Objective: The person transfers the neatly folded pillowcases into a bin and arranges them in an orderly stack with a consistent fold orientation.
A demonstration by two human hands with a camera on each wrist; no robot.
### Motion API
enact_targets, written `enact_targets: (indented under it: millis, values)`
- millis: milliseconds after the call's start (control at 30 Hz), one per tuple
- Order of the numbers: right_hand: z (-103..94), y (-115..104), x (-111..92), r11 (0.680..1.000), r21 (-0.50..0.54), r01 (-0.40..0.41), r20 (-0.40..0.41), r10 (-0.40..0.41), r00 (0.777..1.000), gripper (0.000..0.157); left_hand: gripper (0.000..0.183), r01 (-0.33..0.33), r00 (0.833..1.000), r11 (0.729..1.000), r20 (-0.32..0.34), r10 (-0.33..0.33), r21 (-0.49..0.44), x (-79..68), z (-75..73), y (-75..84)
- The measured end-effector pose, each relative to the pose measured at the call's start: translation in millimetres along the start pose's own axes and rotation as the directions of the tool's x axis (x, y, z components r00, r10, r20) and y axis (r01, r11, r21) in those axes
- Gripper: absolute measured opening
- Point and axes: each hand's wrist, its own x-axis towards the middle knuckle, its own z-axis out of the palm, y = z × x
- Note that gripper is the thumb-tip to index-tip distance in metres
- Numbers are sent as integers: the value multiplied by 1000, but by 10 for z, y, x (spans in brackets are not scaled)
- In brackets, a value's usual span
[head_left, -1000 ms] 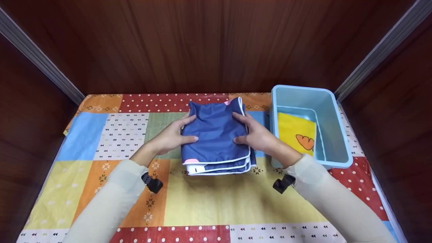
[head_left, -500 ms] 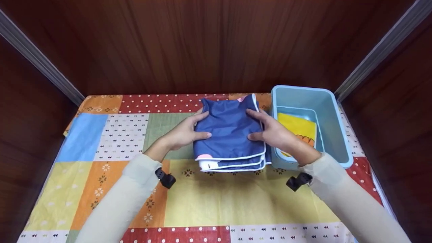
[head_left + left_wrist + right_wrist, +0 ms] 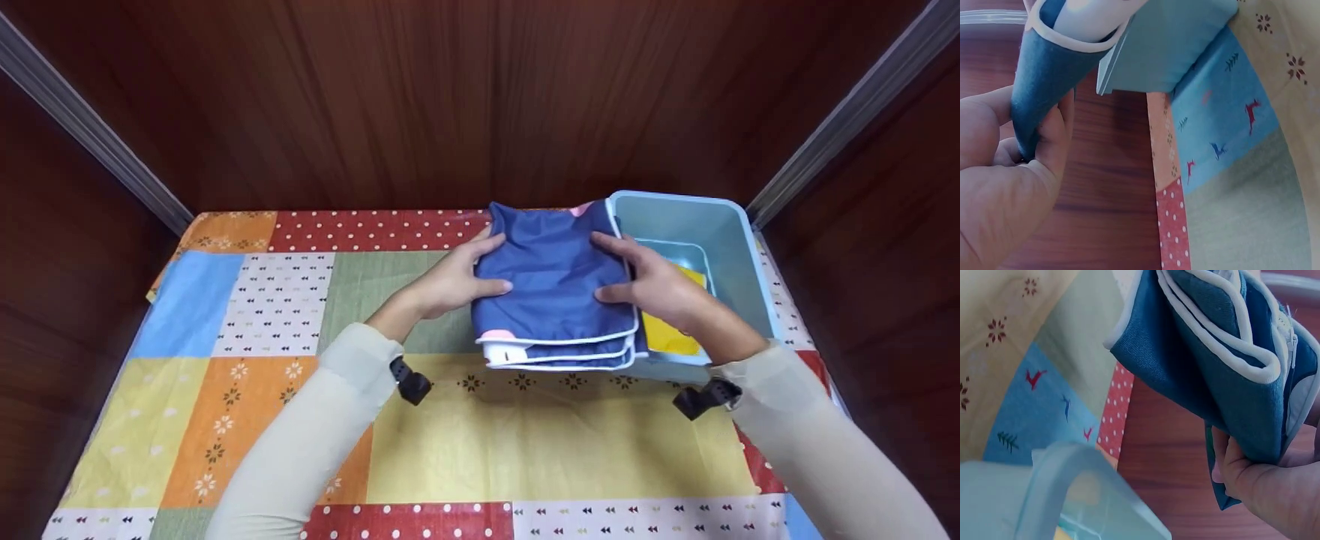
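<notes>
A folded navy cloth (image 3: 551, 281) with white piping and a pink-and-white print is held in the air, its layers stacked at the near edge. My left hand (image 3: 454, 281) grips its left side, thumb on top and fingers around the fold. On the opposite side, my right hand (image 3: 660, 289) pinches the edge in the same way. The right wrist view shows a small zip (image 3: 1293, 349) among the folds of the cloth. Its right part overlaps the light blue bin (image 3: 761, 262) in the head view. Inside the bin lies a yellow cloth (image 3: 667, 336), partly hidden.
A patchwork tablecloth (image 3: 555, 435) covers the table. Dark wood panels (image 3: 450, 105) stand at the back and on both sides. The bin sits at the right, close to the back panel.
Both hands have carried the folded navy cloth to the right and slightly away from me, from mid-table to over the bin's left edge. The bin has stayed put.
</notes>
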Motion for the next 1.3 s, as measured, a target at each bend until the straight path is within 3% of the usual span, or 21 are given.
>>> enact_targets:
  millis: [133,367,567,933,1300]
  values:
    - [-78,49,-26,999,43,0,0,0,1000,78,76,-8,1000,1000,8,8,-9,79,65,46]
    - [-215,99,-64,1000,-10,1,-6,-1,1000,79,76,-5,1000,1000,16,5,-2,177,150,95]
    - [-322,137,-100,1000,26,-13,15,12,1000,80,75,-2,1000,1000,8,1,26,264,219,140]
    - [-568,274,-151,999,46,15,-25,-14,1000,81,75,22,1000,999,6,-22,33,479,412,287]
    - [-840,414,-223,999,5,-39,-47,40,998,79,74,10,999,999,-40,-11,-35,692,671,368]
